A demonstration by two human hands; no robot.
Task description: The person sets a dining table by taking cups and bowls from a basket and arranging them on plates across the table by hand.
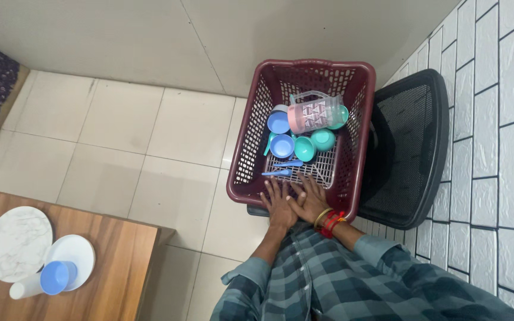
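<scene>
A maroon plastic basket [251, 125] stands on a black mesh chair [408, 142]. Inside lie blue bowls [279, 122], teal cups [322, 139], a pink patterned jug [313, 113] and blue spoons [278, 173]. My left hand [279, 204] and my right hand [309, 200] rest side by side, fingers spread, on the near end of the basket, the right slightly over the left. Neither holds anything. Red and gold bangles circle my right wrist.
A wooden table [120, 267] at lower left carries a marbled plate [18, 242], a white plate [75, 249] and a blue cup [56, 277]. White tiled wall runs along the right. Beige floor tiles lie between table and basket.
</scene>
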